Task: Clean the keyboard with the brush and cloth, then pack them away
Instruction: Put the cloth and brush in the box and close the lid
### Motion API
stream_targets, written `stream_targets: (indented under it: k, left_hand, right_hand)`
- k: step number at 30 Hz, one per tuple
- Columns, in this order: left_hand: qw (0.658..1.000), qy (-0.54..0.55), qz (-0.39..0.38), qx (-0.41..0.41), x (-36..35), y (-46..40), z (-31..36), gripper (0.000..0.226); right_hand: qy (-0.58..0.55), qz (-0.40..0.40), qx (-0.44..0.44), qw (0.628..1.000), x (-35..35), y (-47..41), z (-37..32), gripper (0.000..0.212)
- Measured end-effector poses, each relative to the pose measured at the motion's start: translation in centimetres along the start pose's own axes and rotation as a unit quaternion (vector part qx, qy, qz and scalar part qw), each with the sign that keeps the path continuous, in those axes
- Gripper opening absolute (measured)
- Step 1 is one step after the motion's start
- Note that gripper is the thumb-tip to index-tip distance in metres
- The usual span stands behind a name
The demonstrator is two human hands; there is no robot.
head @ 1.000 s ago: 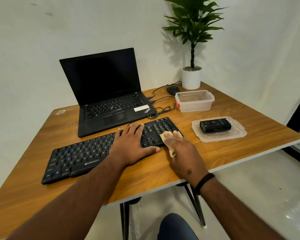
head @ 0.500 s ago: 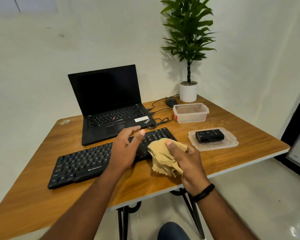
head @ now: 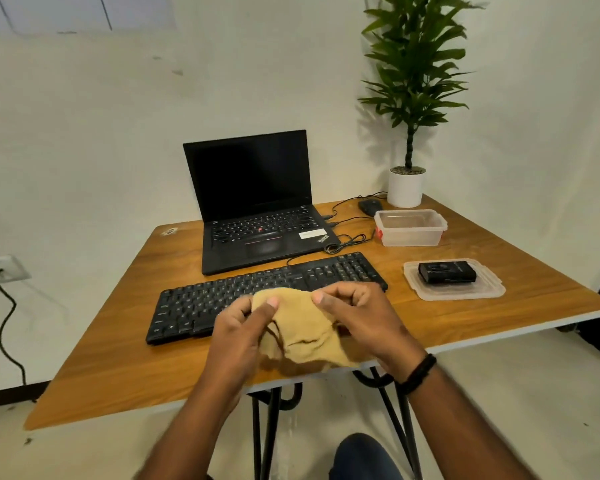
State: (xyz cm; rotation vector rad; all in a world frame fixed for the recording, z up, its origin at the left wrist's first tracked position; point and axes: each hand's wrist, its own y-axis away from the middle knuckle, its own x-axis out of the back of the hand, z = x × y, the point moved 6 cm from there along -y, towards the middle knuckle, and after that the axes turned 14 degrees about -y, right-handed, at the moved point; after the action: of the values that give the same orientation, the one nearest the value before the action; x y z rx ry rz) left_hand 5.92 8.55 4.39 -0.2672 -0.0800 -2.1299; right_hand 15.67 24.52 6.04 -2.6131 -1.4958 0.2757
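I'm looking down at what reads as a small office or home desk corner: a wooden table point(head: 125, 341) on black metal legs against plain white walls. On it stand an open laptop point(head: 257, 202), a wired keyboard point(head: 222, 296) and mouse point(head: 370, 206), with a potted plant point(head: 407, 133) in the corner and a wall socket point(head: 0, 270) to the left.

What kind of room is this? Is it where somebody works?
Probably a small home office or work corner: a laptop and keyboard sit on a wooden desk, with a potted plant beside them.
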Motion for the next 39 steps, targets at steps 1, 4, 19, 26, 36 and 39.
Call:
stream_targets:
  k: [1, 4, 19, 26, 36, 39]
  left_hand:
    - [0.999, -0.033, 0.023, -0.034, 0.5, -0.1, 0.6, 0.019]
    - [0.98, -0.131, 0.036, -0.145, 0.9, -0.1, 2.6, 0.011]
    - [0.99, -0.072, 0.081, -0.086, 2.3, -1.2, 2.1, 0.015]
    - [0.994, 0.028, -0.103, -0.01, 0.6, -2.0, 0.6, 0.044]
    - [0.983, 0.097, -0.152, -0.023, -3.5, -3.5, 1.2, 0.038]
    - [0.981, 0.1, -0.166, -0.012, -5.8, -4.3, 1.8, 0.036]
  right_hand:
    - [-0.016, -0.039, -0.023, 0.999, -0.5, 0.1, 0.3, 0.017]
    - [0.095, -0.112, -0.03, 0.989, -2.0, 0.4, 1.0, 0.025]
    - [-0.164, -0.025, -0.108, 0.98, -1.1, -0.3, 1.5, 0.023]
    - [-0.127, -0.035, -0.081, 0.988, 0.7, -0.9, 1.4, 0.033]
    - [-0.155, 0.026, -0.056, 0.986, 5.3, -2.1, 1.6, 0.037]
    - [-0.188, 0.008, -0.076, 0.979, 7.7, -2.2, 1.7, 0.026]
